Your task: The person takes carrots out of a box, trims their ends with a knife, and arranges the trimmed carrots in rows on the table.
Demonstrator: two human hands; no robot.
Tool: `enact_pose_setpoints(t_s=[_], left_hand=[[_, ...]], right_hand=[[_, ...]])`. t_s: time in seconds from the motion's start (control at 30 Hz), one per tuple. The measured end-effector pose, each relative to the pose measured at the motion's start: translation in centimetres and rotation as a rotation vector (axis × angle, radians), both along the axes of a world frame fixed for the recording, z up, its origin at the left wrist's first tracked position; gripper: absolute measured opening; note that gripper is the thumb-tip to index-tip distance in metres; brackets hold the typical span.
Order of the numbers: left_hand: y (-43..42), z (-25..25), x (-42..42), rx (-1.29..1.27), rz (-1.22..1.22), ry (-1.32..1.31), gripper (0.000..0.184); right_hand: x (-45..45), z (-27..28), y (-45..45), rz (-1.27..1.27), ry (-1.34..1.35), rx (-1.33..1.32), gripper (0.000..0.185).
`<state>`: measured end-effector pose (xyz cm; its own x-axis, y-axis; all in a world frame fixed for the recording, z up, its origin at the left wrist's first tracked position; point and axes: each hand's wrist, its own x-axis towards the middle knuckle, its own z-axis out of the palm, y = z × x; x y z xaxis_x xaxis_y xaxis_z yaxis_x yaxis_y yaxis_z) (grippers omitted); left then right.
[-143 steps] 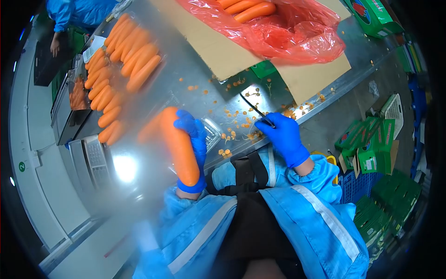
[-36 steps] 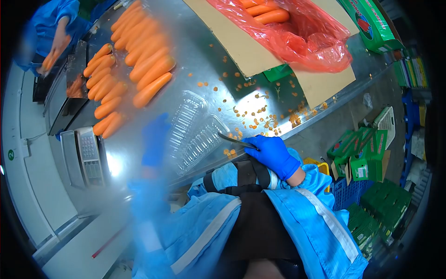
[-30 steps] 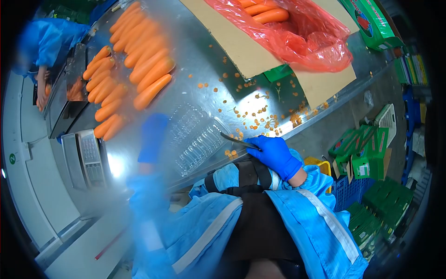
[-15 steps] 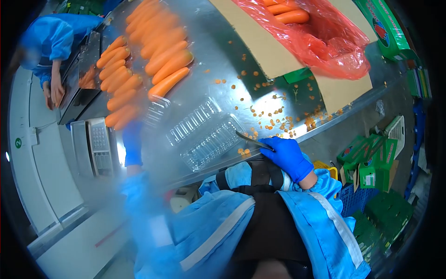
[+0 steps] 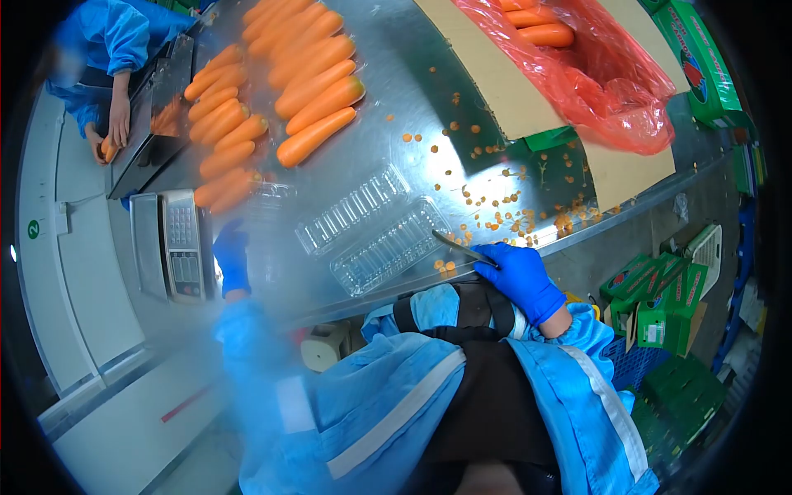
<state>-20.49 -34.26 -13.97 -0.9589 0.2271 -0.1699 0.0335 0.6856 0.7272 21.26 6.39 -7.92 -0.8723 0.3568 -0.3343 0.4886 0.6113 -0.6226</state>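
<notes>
My right hand (image 5: 521, 281), in a blue glove, is closed round a dark knife (image 5: 462, 248) at the table's near edge. The blade points left over the corner of a clear plastic tray (image 5: 392, 247). A second clear tray (image 5: 353, 209) lies just beyond it. My left hand (image 5: 232, 256), blurred by haze, is below the lower end of the carrot rows, beside the scale; its fingers are too smeared to read. Carrots (image 5: 317, 137) lie in two columns on the metal table. Carrot trimmings (image 5: 495, 216) are scattered right of the trays.
A cardboard box (image 5: 631, 177) with a red bag (image 5: 624, 107) of carrots stands at the back right. A scale (image 5: 182, 245) is at the left. Another person's hands (image 5: 119, 124) are by a dark metal box at the upper left. Green cartons (image 5: 667, 301) lie lower right.
A carrot was in my left hand in the oldest frame; it no longer shows there. That hand has moved left. The trays now lie separated, and the whole view has shifted.
</notes>
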Motion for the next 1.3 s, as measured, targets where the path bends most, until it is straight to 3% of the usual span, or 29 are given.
enact_pose_setpoints(t_s=[0.2,0.43,0.57,0.6,0.7,0.73,0.8,0.87,0.9,0.97,1.0,1.1,1.3], left_hand=[[-2.8,-0.2,0.0,-0.103,-0.255,-0.248,0.027],[-4.8,1.9,-0.4,0.227,0.004,-0.278,0.023],[-10.3,-0.8,-3.0,-0.025,0.093,-0.167,0.022],[-11.4,-1.6,-3.2,-0.045,0.154,-0.192,0.033],[-11.8,-4.3,-2.7,-0.635,-0.05,0.457,0.04],[-5.0,0.1,0.0,-0.726,0.058,0.481,0.047],[2.8,3.5,2.8,-0.216,-0.103,0.657,0.044],[9.8,5.8,6.1,0.065,-0.308,0.311,0.046],[11.8,5.3,7.3,-0.005,-0.364,0.238,0.048],[14.6,3.5,8.3,0.032,-0.613,0.25,0.049],[16.0,3.4,8.7,-0.092,-0.706,0.319,0.049],[16.9,-0.2,7.8,-0.19,-0.592,-0.042,0.045],[17.1,1.5,7.3,-0.122,-0.589,-0.144,0.029]], right_hand=[[0.2,-0.6,-0.1,0.003,0.028,0.014,0.032],[0.2,-0.5,-0.1,0.013,0.001,-0.002,0.032],[0.1,-0.4,-0.1,0.018,0.011,-0.001,0.032],[0.1,-0.4,-0.1,0.017,0.011,-0.005,0.032],[0.1,-0.5,-0.2,0.021,-0.001,-0.009,0.031],[0.1,-0.6,-0.1,0.019,-0.002,-0.009,0.031],[0.1,-0.6,-0.2,0.026,-0.016,-0.011,0.031],[0.0,-0.7,-0.3,0.046,-0.023,-0.006,0.031],[-0.3,-0.7,-0.3,0.058,-0.019,-0.003,0.031],[-0.8,-0.2,-0.3,0.048,-0.036,-0.024,0.032],[-0.9,0.0,-0.2,0.035,-0.045,-0.034,0.032],[-0.3,0.1,0.0,0.004,-0.007,-0.009,0.032],[1.0,-0.7,0.2,-0.022,-0.003,-0.008,0.032]])
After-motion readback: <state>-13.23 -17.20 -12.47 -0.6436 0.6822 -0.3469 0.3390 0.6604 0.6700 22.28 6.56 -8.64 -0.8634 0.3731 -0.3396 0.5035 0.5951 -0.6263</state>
